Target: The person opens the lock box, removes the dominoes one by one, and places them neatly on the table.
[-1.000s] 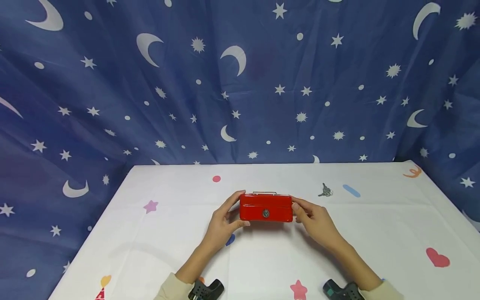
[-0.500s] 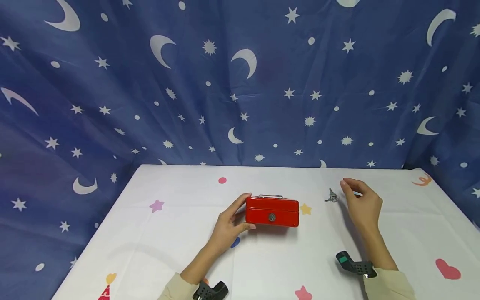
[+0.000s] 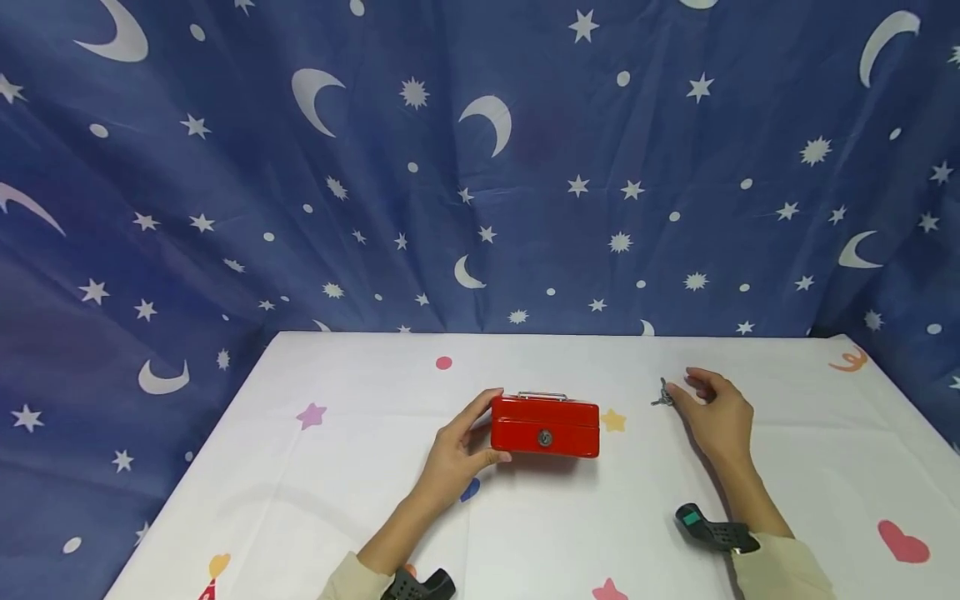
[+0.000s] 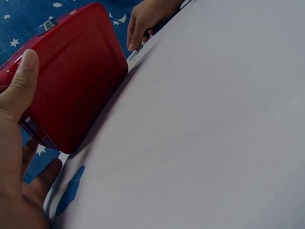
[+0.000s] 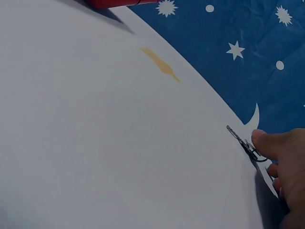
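Note:
A small red cash box (image 3: 545, 427) with a round lock on its front and a wire handle on top is held by my left hand (image 3: 450, 462) at its left end. The thumb lies along the lower front edge while the other fingers reach behind the end. In the left wrist view, a broad red face of the cash box fills the upper left. My right hand (image 3: 716, 417) is at the small ring of keys (image 3: 663, 395) to the right. Its thumb tip overlaps the keys, and the index finger stands apart from the thumb.
A white cloth with printed shapes covers the table (image 3: 337, 500). Behind it hangs a blue curtain (image 3: 525, 167) with moons and stars. Each wrist carries a black camera mount, one seen at the right wrist (image 3: 716, 531).
My right hand has let go of the cash box's right end and moved right to the keys, its thumb now over them. The left hand keeps its grip on the box.

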Motion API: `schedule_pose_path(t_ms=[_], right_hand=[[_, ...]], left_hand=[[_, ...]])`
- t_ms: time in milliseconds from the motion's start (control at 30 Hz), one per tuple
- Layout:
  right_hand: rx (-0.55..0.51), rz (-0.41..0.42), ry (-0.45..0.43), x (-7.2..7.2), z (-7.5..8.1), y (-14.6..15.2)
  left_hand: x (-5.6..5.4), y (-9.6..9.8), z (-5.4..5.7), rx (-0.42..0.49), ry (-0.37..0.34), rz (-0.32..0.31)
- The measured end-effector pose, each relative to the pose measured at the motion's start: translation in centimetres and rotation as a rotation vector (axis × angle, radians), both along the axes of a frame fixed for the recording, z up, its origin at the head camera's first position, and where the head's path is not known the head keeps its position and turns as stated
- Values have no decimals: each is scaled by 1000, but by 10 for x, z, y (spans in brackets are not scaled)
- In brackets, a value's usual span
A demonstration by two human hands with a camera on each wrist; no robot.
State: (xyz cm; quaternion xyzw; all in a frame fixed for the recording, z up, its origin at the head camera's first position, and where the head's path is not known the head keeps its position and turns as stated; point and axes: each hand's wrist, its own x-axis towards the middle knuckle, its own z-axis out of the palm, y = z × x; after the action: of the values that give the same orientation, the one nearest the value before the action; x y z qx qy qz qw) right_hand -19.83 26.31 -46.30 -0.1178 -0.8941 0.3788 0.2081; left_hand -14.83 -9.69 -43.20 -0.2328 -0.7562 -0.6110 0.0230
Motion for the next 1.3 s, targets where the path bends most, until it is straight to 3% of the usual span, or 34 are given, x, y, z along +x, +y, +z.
schedule_pose_path(t_ms=[200,433,733,1100,1300], right_hand=[[70,-5,-29,0,-6,5],[130,30,-5,-3,0,9],[79,34,-74,-3,4,0],[133,23,-53,-4,3,-3],[30,20,-54,-3,5,-5]], left_hand=[[1,2,0,13,-2,-26],[2,5,5,13,25,-24],[-2,1,7,21,-5,-34],[-1,-1,4,14,11,-21],[0,-2,2,12,10,-14]])
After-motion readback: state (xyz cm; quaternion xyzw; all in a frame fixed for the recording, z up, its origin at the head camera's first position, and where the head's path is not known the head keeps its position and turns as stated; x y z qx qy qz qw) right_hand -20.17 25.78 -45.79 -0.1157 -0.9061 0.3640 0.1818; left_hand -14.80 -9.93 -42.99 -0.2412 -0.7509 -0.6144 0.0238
